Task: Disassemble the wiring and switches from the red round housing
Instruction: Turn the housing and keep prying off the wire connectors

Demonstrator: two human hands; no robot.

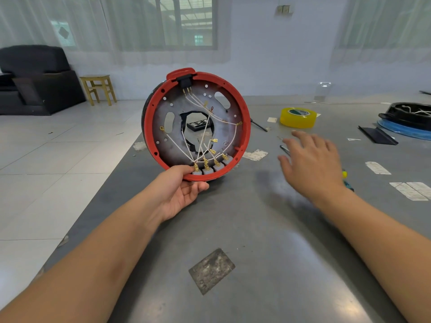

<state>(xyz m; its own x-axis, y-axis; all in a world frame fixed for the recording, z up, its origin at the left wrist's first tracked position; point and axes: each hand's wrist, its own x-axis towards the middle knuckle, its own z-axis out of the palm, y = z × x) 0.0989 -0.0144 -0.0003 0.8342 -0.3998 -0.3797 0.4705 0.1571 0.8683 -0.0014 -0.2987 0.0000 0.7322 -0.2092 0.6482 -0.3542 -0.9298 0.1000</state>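
Note:
The red round housing stands upright on its edge above the grey table, its open inside facing me. White wires with brass terminals cross its grey metal plate and run to several grey switches along the bottom rim. A black socket sits at the top. My left hand grips the bottom rim from below, thumb inside by the leftmost switch. My right hand hovers open and blurred over the table to the right, above a thin metal tool.
On the grey table lie a yellow tape roll, a black round part on a blue base, a black strip, paper labels and a dark patch. A black sofa and a wooden stool stand beyond the left edge.

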